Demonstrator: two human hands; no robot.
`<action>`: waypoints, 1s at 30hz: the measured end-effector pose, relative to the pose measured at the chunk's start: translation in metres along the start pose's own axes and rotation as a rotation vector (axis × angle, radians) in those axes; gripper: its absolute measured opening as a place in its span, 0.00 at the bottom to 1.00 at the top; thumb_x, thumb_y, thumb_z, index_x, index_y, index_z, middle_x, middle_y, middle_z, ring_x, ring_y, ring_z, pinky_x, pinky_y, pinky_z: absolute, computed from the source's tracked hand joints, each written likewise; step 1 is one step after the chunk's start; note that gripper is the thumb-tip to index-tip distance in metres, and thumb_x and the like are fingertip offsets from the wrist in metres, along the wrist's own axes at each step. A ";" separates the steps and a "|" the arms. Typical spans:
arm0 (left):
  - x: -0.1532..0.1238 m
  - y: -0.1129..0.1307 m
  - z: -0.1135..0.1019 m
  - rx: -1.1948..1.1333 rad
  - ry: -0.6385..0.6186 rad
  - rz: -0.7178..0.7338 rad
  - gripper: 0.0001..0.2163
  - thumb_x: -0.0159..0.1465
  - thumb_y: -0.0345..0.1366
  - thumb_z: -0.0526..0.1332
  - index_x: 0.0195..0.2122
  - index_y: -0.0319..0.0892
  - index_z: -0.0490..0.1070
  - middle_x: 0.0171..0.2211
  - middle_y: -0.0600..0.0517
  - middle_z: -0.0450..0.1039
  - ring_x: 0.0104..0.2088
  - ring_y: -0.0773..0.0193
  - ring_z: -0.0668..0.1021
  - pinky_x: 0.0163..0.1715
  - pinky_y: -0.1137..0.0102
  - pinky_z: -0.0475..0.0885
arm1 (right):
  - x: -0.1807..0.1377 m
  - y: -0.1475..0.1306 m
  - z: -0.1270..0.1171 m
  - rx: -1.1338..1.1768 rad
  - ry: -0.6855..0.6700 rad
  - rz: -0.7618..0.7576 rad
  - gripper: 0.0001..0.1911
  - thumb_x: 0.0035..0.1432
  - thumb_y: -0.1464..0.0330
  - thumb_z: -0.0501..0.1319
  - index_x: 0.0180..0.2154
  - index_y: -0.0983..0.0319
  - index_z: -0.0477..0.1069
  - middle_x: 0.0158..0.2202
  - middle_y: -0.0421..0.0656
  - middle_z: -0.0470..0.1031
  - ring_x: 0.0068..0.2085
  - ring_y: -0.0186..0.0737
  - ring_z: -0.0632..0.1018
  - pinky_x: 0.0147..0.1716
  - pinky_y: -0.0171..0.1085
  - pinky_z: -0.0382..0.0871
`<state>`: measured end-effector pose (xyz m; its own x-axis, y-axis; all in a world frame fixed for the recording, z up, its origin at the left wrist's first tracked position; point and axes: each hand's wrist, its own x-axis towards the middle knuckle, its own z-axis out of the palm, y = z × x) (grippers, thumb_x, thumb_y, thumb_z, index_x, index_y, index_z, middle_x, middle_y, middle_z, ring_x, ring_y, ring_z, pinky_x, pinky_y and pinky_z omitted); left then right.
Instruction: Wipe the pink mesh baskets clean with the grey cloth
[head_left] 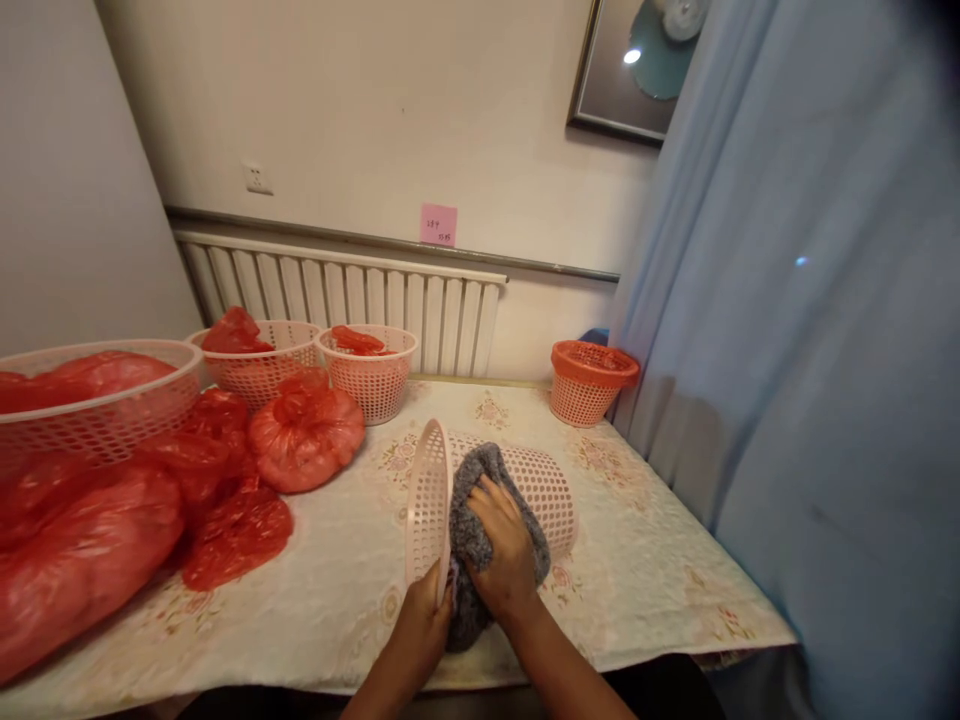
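A pale pink plastic basket (551,490) lies on its side on the table, its mouth facing left. My left hand (426,612) grips the basket's rim at the bottom. My right hand (506,550) presses a grey fuzzy cloth (474,480) against the outside wall of the basket, fingers curled over the cloth. The cloth drapes over the basket and hangs down to the table between my hands.
Red plastic bags (304,432) lie piled at the left, some in pink baskets (371,375) by the radiator. An orange basket (589,380) stands at the back right. A blue curtain (810,330) hangs along the table's right edge. The table has a floral cover (645,570).
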<state>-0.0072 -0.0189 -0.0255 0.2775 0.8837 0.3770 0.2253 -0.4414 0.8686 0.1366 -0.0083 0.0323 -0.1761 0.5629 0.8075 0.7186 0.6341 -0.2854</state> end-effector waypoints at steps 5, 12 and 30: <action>-0.012 -0.006 0.000 -0.004 -0.056 -0.012 0.18 0.64 0.37 0.51 0.52 0.39 0.69 0.51 0.43 0.73 0.52 0.51 0.73 0.55 0.61 0.64 | 0.036 0.002 -0.001 0.040 0.014 0.105 0.25 0.47 0.74 0.59 0.50 0.60 0.67 0.52 0.46 0.71 0.57 0.46 0.67 0.59 0.47 0.57; 0.002 0.027 0.001 -0.149 0.000 -0.119 0.21 0.56 0.23 0.50 0.49 0.39 0.71 0.46 0.49 0.77 0.47 0.55 0.75 0.51 0.65 0.67 | 0.023 0.000 0.001 0.048 0.016 0.114 0.25 0.47 0.74 0.59 0.50 0.61 0.66 0.52 0.47 0.71 0.58 0.47 0.66 0.59 0.49 0.56; 0.016 0.028 -0.005 -0.179 0.040 -0.216 0.18 0.63 0.39 0.55 0.53 0.39 0.67 0.50 0.46 0.74 0.52 0.54 0.73 0.54 0.63 0.66 | 0.002 0.056 -0.013 -0.050 0.027 0.179 0.24 0.52 0.75 0.56 0.52 0.61 0.66 0.53 0.46 0.70 0.58 0.42 0.66 0.58 0.46 0.60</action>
<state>-0.0011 -0.0162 0.0063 0.2030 0.9613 0.1863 0.1053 -0.2106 0.9719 0.1859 0.0213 0.0245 -0.0249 0.6492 0.7602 0.7697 0.4977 -0.3998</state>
